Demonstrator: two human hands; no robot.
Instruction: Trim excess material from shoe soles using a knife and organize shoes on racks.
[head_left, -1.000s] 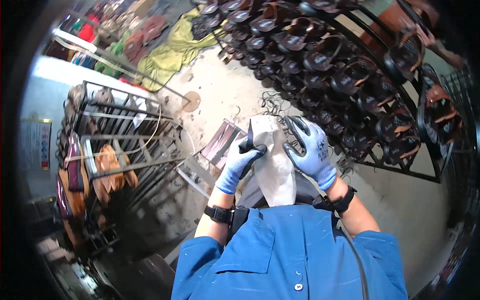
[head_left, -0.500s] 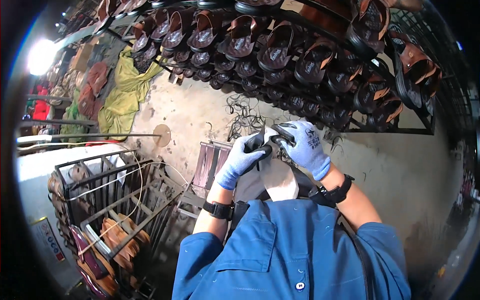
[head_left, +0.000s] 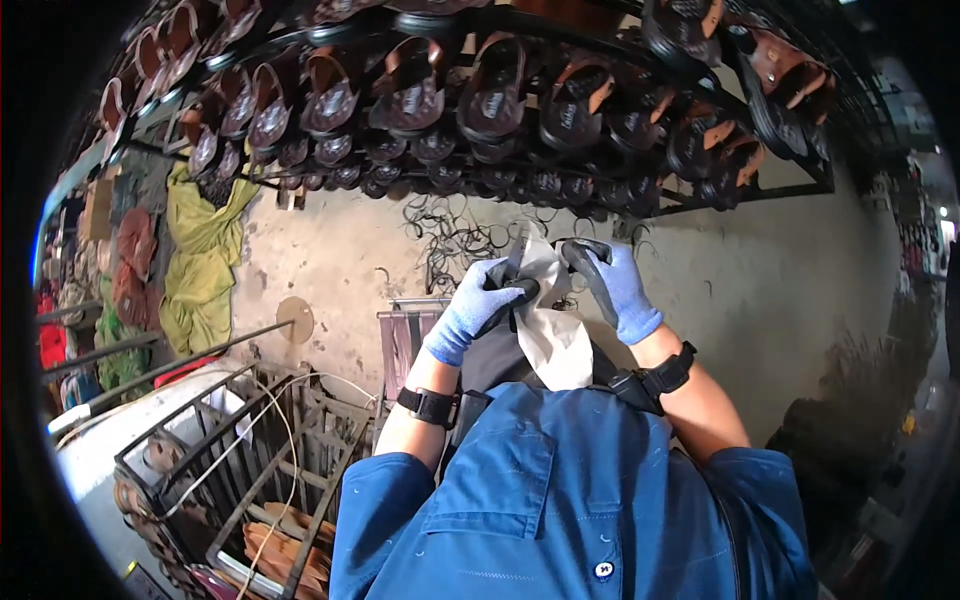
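Observation:
My left hand [head_left: 485,305], in a blue glove with black fingertips, pinches a white cloth [head_left: 556,345] at its upper part. A narrow dark piece [head_left: 518,252] sticks up beside the cloth from the same fingers; its kind cannot be made out. Below the grip, the cloth hangs toward my lap. Close to the cloth's right edge is my right hand [head_left: 618,288], gloved alike, its fingers curled together. Whatever those fingers hold, if anything, is hidden.
Racks of dark sandals [head_left: 410,95] stretch across the far side. Black curved strips [head_left: 450,235] litter the floor beneath. At left stand a metal frame rack [head_left: 250,440] with brown pieces [head_left: 290,545], a rod on a round base [head_left: 294,320] and a yellow-green sheet [head_left: 200,260].
My right hand has come away from my left and turned, its fingers curled. More of the white cloth shows between the hands. The view has shifted, so the racks appear further left.

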